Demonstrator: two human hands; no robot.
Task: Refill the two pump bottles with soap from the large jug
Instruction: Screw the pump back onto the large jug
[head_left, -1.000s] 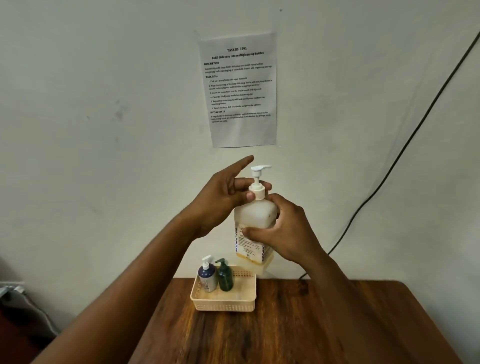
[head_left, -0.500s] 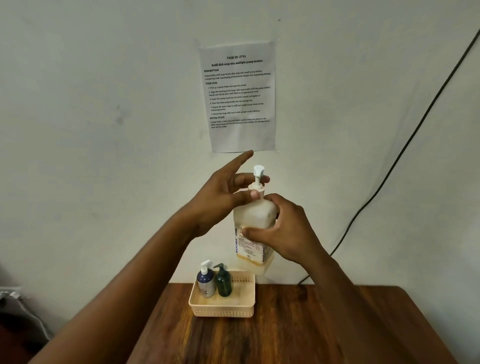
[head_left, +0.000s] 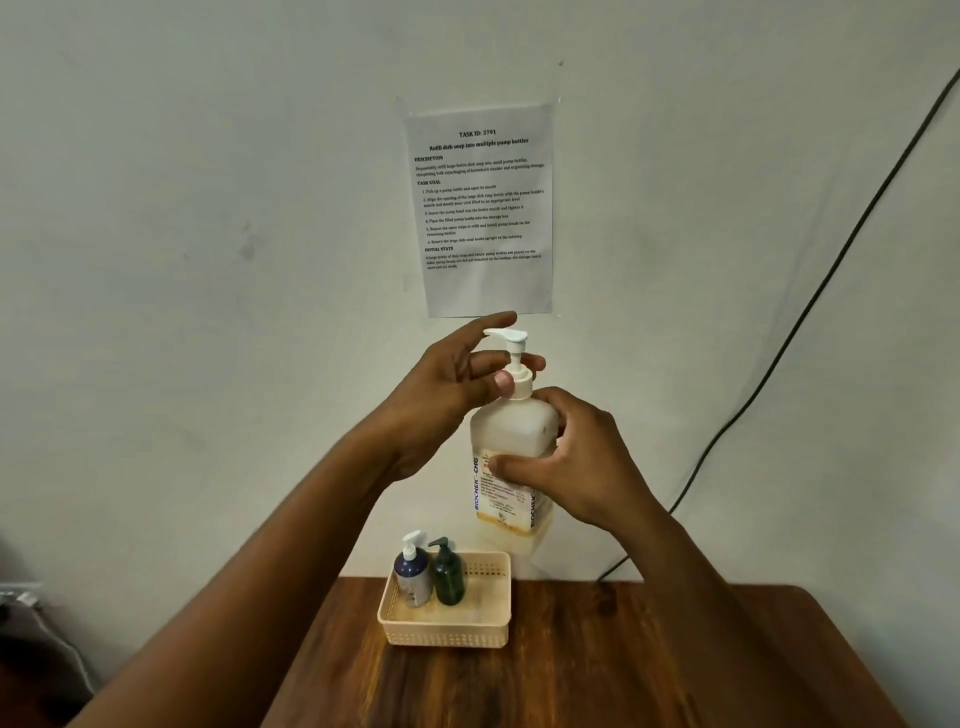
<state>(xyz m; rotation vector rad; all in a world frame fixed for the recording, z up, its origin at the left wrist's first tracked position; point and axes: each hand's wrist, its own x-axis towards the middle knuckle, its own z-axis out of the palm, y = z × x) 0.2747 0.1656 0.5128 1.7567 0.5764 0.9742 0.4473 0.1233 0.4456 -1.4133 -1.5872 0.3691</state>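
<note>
Pale wall (head_left: 208, 260) filled most of the view; a black cable (head_left: 810, 306) ran down it at right. Wooden desk (head_left: 597, 665) stood against its foot. A printed task sheet (head_left: 483, 208) was fixed to the wall above the hands.

Large soap jug (head_left: 511, 462), translucent, with a printed label, was held in the air above the desk, roughly upright, its base above the far right corner of the basket. Right hand (head_left: 576, 462) gripped the jug's body, thumb across the label, fingers curled round the far side. Left hand (head_left: 452, 384) pinched the white collar under the jug's pump head (head_left: 508, 338) with thumb and middle fingers; its index finger was stretched straight out above the nozzle.

Cream plastic basket (head_left: 447, 631) sat on the desk near the wall. Two small pump bottles stood upright in its left part, touching: dark blue bottle (head_left: 413, 571) with a white pump at left, dark green bottle (head_left: 448, 574) just to its right.
</note>
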